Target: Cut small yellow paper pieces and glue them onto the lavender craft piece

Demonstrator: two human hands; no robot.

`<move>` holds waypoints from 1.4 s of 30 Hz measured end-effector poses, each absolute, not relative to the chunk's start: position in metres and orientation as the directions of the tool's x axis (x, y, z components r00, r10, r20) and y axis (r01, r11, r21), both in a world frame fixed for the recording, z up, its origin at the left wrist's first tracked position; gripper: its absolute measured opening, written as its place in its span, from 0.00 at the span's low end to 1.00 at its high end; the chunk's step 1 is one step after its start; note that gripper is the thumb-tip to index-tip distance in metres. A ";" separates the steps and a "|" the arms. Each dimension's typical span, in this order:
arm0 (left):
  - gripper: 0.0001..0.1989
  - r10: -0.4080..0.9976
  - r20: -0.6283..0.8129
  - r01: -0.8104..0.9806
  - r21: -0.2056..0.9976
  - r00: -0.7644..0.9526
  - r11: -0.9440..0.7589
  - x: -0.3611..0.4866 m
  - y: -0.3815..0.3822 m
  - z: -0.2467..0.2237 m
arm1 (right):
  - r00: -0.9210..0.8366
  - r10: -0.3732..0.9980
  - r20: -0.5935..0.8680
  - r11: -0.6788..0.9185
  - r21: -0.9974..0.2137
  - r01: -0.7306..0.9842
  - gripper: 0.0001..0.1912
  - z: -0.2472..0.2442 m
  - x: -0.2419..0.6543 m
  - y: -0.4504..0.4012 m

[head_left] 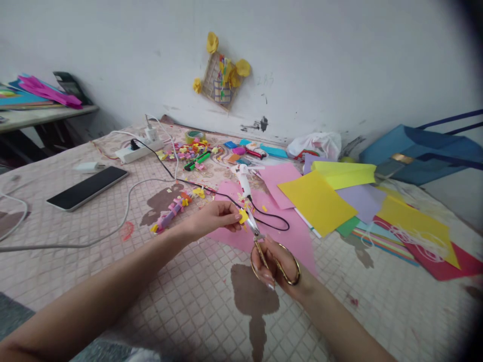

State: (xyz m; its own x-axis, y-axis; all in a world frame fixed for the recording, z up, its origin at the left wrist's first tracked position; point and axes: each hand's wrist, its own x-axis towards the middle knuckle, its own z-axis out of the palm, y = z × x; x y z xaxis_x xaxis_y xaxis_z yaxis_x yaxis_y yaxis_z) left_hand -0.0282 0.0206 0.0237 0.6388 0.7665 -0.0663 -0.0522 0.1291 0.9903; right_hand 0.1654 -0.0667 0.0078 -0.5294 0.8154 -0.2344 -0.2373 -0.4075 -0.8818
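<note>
My left hand [222,217] pinches a small yellow paper piece [243,216] between thumb and fingers, above a pink sheet [226,235]. In my right hand [275,264] are gold-handled scissors [258,245], with fingers through the loops. Their silver blades point up and left, at the yellow piece's right side. A white glue gun [243,181] lies just beyond the hands, with small yellow scraps around it. To the left of my left hand rests a purple strip [168,217] with yellow, pink and orange pieces on it.
A phone [88,188], white power strip [138,152] and cables lie left. Small paper pieces [192,149], a green cutter [197,160] and tape [195,136] are at the back. Yellow sheets [317,201], a white bag [317,146] and a blue bag [411,153] are right.
</note>
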 end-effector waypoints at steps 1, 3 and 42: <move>0.11 0.762 -0.065 -0.050 0.991 0.644 0.127 -0.028 0.021 0.024 | -0.525 0.817 -0.240 -0.405 -0.886 -0.225 0.28 0.008 0.165 -0.067; 0.11 0.760 -0.065 -0.048 0.991 0.647 0.125 -0.028 0.021 0.024 | -0.515 0.821 -0.245 -0.400 -0.892 -0.213 0.28 0.008 0.165 -0.067; 0.10 0.750 -0.164 0.034 0.982 0.641 0.186 -0.020 0.007 0.019 | 0.054 0.933 0.355 0.029 -0.225 0.974 0.11 0.013 0.224 -0.033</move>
